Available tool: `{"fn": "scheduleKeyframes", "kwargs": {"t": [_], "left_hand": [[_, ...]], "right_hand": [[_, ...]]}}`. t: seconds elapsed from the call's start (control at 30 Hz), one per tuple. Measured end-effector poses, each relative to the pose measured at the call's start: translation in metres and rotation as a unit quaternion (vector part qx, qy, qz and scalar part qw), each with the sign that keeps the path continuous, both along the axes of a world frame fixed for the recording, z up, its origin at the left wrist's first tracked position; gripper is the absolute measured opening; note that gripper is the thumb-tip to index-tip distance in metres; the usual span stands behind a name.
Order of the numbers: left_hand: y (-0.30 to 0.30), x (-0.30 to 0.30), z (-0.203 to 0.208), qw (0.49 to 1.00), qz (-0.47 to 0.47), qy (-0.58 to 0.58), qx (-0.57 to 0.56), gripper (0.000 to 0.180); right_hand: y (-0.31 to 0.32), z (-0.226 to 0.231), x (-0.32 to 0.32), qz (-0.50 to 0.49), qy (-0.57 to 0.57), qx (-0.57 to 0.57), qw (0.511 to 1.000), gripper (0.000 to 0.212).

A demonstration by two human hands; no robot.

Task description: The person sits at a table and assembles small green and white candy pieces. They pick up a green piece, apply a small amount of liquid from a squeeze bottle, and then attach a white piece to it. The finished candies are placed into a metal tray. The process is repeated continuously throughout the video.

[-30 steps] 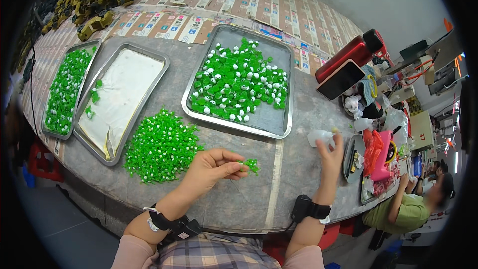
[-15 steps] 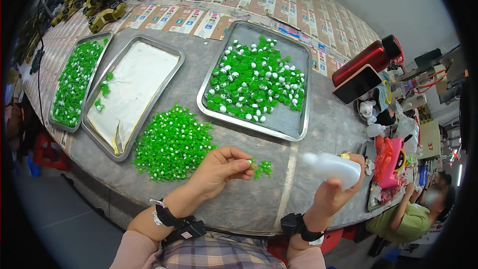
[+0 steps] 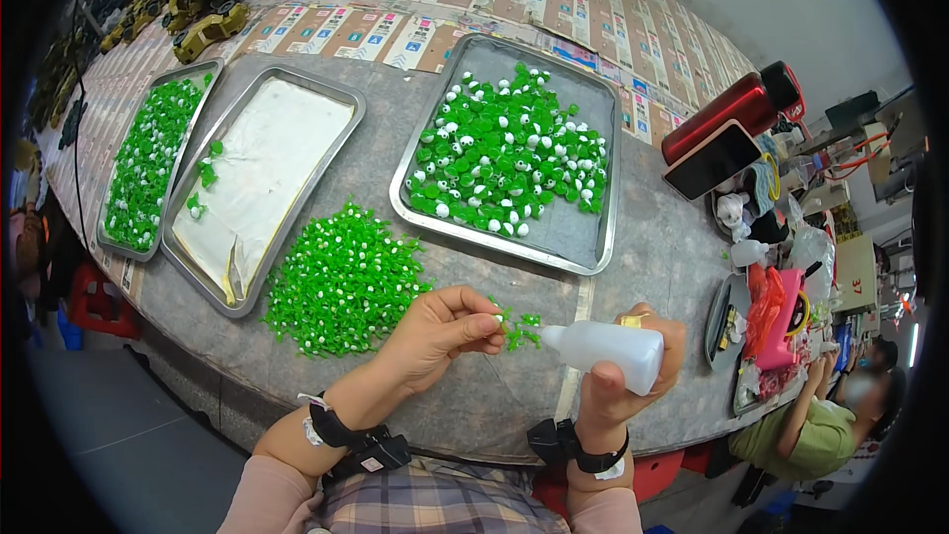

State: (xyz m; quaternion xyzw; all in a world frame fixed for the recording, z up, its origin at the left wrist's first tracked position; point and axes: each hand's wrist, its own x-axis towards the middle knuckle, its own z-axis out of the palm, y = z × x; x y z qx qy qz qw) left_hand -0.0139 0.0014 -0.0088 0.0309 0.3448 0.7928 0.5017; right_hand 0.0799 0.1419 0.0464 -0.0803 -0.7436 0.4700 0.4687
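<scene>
My left hand (image 3: 450, 326) pinches a small green plastic piece with a white spot between thumb and forefinger, above the grey table covering. Several loose green pieces (image 3: 524, 333) lie just right of those fingertips. A translucent white squeeze bottle (image 3: 618, 354) is gripped in my right hand (image 3: 605, 410), tilted almost level. Its nozzle points left, close to the loose pieces; whether it touches any I cannot tell. Left of my left hand is a heap of small green pieces with white spots (image 3: 346, 282).
Beyond my hands stands a metal tray (image 3: 568, 235) of green pieces with white eyeballs. Farther left are a paper-lined tray (image 3: 272, 158) and a narrow full tray (image 3: 129, 252). A red flask (image 3: 722, 117) and a phone (image 3: 714, 163) are at right; a person (image 3: 816, 425) sits beyond.
My right hand has brought the bottle left and lowered it, so the nozzle is now near the loose green pieces. My left hand has stayed nearly still.
</scene>
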Motion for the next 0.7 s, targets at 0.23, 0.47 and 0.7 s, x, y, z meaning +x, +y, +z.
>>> {"fn": "scheduleKeyframes", "kwargs": {"t": [0.23, 0.47, 0.7], "left_hand": [[0.000, 0.000, 0.000, 1.000, 0.000, 0.006, -0.003, 0.009], [0.000, 0.000, 0.002, 1.000, -0.005, 0.004, -0.001, 0.009], [0.000, 0.001, 0.000, 0.999, 0.009, 0.041, -0.018, 0.008]], "right_hand": [[0.003, -0.006, 0.002, -0.016, -0.017, 0.049, 0.999, 0.050], [0.003, -0.003, 0.001, -0.044, -0.003, -0.003, 0.999, 0.052], [-0.004, 0.003, 0.000, -0.108, -0.025, -0.037, 0.993, 0.057]]}}
